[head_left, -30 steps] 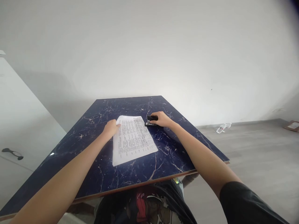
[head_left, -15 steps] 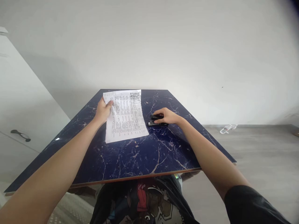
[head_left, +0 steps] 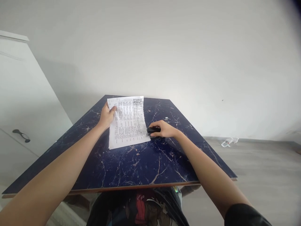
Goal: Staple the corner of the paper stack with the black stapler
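Printed sheets of paper (head_left: 128, 127) are held tilted over the table, their left edge pinched in my left hand (head_left: 107, 116) with the thumb on top. A black stapler (head_left: 154, 129) is gripped in my right hand (head_left: 166, 129), fingers wrapped around its body. The stapler's front end meets the right edge of the papers near their lower right corner; whether the edge lies between its jaws I cannot tell. My palm hides the stapler's rear.
The dark blue marbled table (head_left: 131, 171) has a wooden front edge close to my body. A small pale scrap (head_left: 166, 118) lies beyond my right hand. To the left stands a white cabinet (head_left: 21, 94); a clear plastic item (head_left: 229, 142) rests on the floor at right.
My right hand has brought the stapler left to the papers' edge, closing the earlier gap. My left hand still holds the papers. The camera view has tilted slightly, and the pale scrap now shows.
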### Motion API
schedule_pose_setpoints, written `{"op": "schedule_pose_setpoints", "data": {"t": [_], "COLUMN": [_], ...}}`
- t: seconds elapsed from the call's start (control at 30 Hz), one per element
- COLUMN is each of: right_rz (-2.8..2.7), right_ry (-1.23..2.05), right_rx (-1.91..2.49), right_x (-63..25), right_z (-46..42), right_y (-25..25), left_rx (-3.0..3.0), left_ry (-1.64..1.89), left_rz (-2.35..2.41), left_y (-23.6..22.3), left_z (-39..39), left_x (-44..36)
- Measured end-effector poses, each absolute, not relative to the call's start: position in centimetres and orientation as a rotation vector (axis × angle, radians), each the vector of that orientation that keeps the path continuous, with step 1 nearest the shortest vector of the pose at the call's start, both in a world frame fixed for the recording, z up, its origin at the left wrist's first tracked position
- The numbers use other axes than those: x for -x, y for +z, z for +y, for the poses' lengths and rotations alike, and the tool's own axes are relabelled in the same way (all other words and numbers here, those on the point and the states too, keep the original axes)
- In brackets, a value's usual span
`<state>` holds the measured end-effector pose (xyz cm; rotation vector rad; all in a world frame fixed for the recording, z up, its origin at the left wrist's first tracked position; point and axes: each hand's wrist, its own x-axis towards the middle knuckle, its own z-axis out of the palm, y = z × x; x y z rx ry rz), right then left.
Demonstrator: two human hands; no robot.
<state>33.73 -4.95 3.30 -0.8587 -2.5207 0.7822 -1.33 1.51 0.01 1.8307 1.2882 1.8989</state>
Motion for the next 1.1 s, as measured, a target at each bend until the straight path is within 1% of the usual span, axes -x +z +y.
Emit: {"op": "schedule_pose_setpoints", "data": {"t": [0.2,0.47,0.9,1.1], "right_rz": [-2.397,-2.411,-2.438,-2.556], "right_ry": [0.523,0.383,0.218,-0.013], "right_rx": [1.070,1.250,1.390,1.359], "right_x": [-31.9,-30.5,-29.1,-28.6], "right_z": [-5.4,-5.4,-5.8,-6.8], "right_y": [2.7,1.5,1.0,1.7], "left_rx": [-1.831,-1.861,-1.838,-1.836], "left_ry": [1.911,1.909,1.924,1.920], "left_rz": [1.289,1.253,1.229,1.237], "left_y": [0.2,-0.5,-0.4,-0.7], "left_z": [1.2,1.7,1.6,1.9], "left_x": [1.0,0.8,0.5,0.8]}}
